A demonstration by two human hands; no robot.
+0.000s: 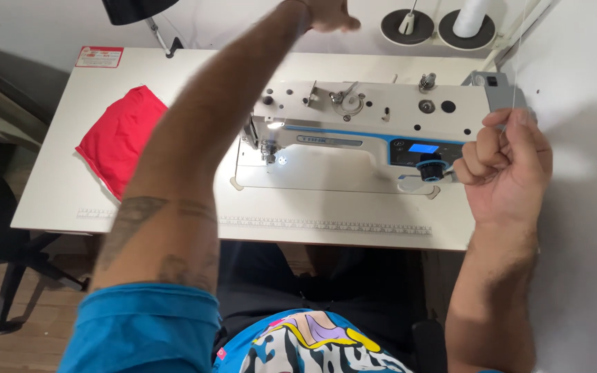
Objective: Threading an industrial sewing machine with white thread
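Observation:
A white and blue sewing machine [354, 131] stands on a white table [57, 186]. My right hand [502, 166] is beside the machine's right end, its fingers pinched on a thin white thread [517, 62] that runs up out of view. My left arm stretches over the machine's head, and my left hand [326, 14] is at the top edge behind the machine, close to the thread stand; what it holds is cut off. A folded red cloth [122, 138] lies on the table's left part.
Two spool bases are at the back: one with a thin spindle [407, 26], one carrying a white cone of thread [469, 21]. A lamp arm [157, 31] rises at the back left. A black chair base [15, 276] stands on the wood floor at left.

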